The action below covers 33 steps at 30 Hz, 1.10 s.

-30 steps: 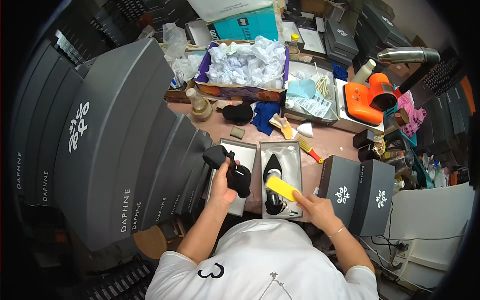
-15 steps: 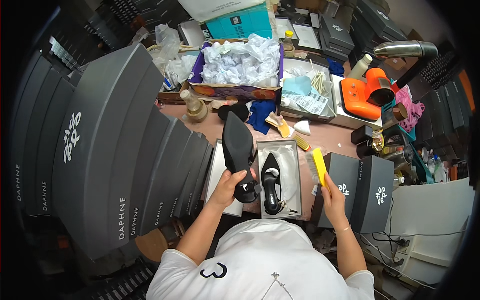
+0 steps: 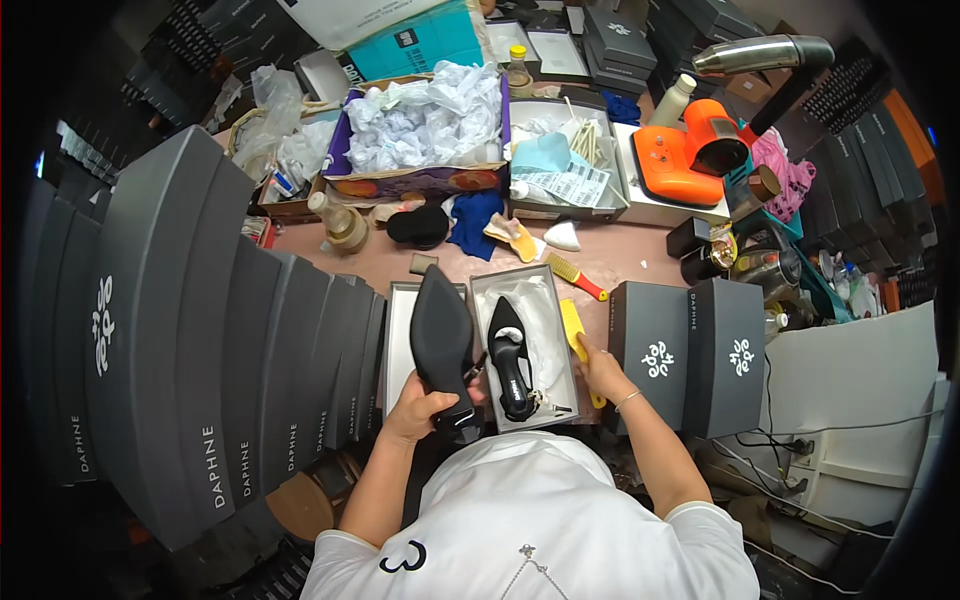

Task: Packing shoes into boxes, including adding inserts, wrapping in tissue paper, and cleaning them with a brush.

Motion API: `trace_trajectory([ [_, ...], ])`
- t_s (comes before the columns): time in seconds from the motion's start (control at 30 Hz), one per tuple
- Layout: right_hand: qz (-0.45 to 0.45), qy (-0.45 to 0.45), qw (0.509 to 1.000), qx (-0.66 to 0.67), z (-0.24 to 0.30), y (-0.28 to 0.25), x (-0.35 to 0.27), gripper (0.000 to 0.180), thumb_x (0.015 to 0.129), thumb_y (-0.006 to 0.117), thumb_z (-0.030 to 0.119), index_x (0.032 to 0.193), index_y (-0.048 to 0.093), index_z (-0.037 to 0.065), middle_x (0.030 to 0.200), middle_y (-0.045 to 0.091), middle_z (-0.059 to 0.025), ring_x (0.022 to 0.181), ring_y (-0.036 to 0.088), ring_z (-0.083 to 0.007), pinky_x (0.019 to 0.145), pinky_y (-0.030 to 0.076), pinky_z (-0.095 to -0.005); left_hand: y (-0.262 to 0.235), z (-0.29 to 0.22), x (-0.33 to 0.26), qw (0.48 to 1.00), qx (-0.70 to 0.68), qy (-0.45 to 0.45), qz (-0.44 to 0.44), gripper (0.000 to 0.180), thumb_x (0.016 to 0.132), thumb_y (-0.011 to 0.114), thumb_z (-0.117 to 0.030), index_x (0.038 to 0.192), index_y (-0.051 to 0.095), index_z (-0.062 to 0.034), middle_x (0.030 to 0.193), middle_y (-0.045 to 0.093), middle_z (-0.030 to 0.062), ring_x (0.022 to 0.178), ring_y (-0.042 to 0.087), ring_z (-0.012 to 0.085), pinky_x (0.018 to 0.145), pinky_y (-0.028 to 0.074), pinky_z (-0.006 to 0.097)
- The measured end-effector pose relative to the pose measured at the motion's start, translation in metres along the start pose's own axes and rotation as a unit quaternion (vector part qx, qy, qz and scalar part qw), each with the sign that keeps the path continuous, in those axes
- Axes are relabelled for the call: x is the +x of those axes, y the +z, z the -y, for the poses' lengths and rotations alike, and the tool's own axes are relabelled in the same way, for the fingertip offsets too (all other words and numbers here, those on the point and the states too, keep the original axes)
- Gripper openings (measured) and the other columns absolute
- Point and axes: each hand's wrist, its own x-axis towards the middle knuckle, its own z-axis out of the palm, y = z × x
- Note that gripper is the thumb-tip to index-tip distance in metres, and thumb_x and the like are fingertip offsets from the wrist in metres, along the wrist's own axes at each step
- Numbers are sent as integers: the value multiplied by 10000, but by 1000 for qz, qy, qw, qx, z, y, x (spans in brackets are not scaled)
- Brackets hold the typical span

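My left hand (image 3: pixel 413 408) is closed round the heel end of a black pointed-toe shoe (image 3: pixel 441 325), its dark sole turned up. The matching slingback shoe (image 3: pixel 512 355) lies on white tissue in a grey-rimmed open shoebox (image 3: pixel 562 361), toe pointing away from me. The held shoe is just left of that box, above a white box lid (image 3: pixel 400 335). Beside the box's right wall, my right hand (image 3: pixel 604 372) grips a yellow brush (image 3: pixel 573 325) low near the table. The palm hides part of the brush.
Dark shoeboxes (image 3: pixel 150 330) are stacked high on my left; two more (image 3: pixel 725 355) stand at right. Behind are a red-handled brush (image 3: pixel 577 277), blue cloth (image 3: pixel 474 225), a glass bottle (image 3: pixel 340 222), a tissue-filled carton (image 3: pixel 420 180) and an orange machine (image 3: pixel 685 160).
My right hand has lowered the yellow brush leftward, to beside the open box. My left hand still holds the shoe, now slightly lower. The whole view has shifted.
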Motion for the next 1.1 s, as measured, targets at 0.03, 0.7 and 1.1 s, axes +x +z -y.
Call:
trace_trajectory([
  [0.03, 17, -16, 1000, -4, 8, 1, -1, 576, 848, 540, 112, 1389, 358, 36, 878, 630, -301, 830, 612, -465, 767, 485, -507, -5, 4, -4, 1000, -10, 11, -18, 446, 710, 638, -143, 1093, 526, 55, 908, 622, 157, 783, 649, 247, 712, 557, 352],
  [0.7, -66, -386, 896, -207, 131, -141, -30, 465, 858, 549, 163, 1312, 451, 175, 673, 514, -50, 504, 564, -204, 420, 474, -341, 2, 26, -13, 978, 161, -132, 18, 207, 795, 703, -4, 979, 607, -4, 822, 613, 30, 693, 582, 102, 613, 489, 256],
  [1.1, -113, -180, 947, -243, 71, -128, -11, 449, 890, 572, 175, 1333, 498, 180, 724, 559, -98, 578, 587, -282, 521, 497, -358, 10, 16, -14, 975, 162, -142, 62, 213, 781, 716, -26, 953, 593, 2, 791, 614, 45, 663, 592, 124, 605, 495, 264],
])
